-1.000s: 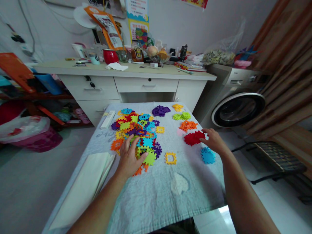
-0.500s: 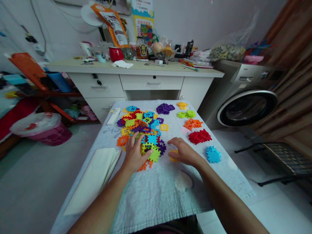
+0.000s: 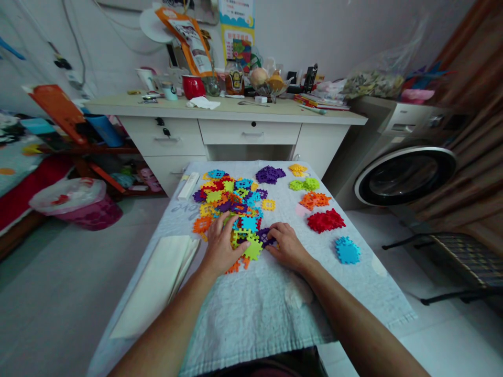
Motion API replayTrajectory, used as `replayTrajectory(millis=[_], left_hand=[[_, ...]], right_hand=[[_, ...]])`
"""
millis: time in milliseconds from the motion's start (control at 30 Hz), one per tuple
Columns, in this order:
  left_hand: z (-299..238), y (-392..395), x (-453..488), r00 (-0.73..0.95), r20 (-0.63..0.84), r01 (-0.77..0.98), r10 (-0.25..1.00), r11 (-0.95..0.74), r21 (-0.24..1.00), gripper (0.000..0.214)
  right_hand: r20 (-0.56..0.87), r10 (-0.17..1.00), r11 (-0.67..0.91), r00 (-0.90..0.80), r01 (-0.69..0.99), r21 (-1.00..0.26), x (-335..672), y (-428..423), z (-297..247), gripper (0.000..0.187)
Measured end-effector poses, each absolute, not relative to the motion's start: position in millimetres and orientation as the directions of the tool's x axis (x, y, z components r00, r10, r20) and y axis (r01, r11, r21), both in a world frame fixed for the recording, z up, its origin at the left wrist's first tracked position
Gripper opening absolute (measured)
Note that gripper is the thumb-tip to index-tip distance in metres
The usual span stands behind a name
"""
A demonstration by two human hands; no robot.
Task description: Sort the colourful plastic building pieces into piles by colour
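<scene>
A mixed pile of toothed plastic building pieces (image 3: 214,197) in several colours covers the left middle of the table. My left hand (image 3: 222,245) rests on the pile's near part with fingers spread, its thumb at a lime green piece (image 3: 254,248). At the pile's right edge, my right hand (image 3: 287,247) has its thumb and fingers closed on the edge of a purple piece (image 3: 264,237). Along the right lie single-colour groups: purple pieces (image 3: 269,174), yellow pieces (image 3: 297,170), green pieces (image 3: 304,184), orange pieces (image 3: 315,200), red pieces (image 3: 326,221) and blue pieces (image 3: 348,250).
Folded white cloth or paper (image 3: 153,285) lies on the table's left side, with a white box (image 3: 188,186) farther back. Beyond the table stands a white desk (image 3: 251,132) carrying jars and books. A washing machine (image 3: 404,175) is at right, a pink bin (image 3: 84,209) at left.
My right hand has moved left to the purple piece at the pile's edge and closed on it. My left hand stays on the pile. The view has shifted slightly.
</scene>
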State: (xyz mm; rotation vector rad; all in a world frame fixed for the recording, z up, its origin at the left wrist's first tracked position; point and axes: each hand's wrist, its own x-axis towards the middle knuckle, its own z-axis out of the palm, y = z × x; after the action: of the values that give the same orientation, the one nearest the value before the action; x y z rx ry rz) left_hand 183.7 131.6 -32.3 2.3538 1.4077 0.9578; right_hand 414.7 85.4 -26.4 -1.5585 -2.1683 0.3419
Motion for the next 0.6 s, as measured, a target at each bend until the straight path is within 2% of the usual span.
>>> replayTrajectory(millis=[200,600], left_hand=[[-33,131,184,0.319,0.427,0.684,0.846,-0.517,0.515,0.063],[-36,133,184,0.324,0.413,0.698,0.851,-0.51,0.504,0.062]], right_hand=[[0.256,0.943,0.316,-0.211,0.807,-0.499,423,84,-27,0.016],[0.377,0.924,0.166,0.06,0.827,-0.537,465,85,-14,0.01]])
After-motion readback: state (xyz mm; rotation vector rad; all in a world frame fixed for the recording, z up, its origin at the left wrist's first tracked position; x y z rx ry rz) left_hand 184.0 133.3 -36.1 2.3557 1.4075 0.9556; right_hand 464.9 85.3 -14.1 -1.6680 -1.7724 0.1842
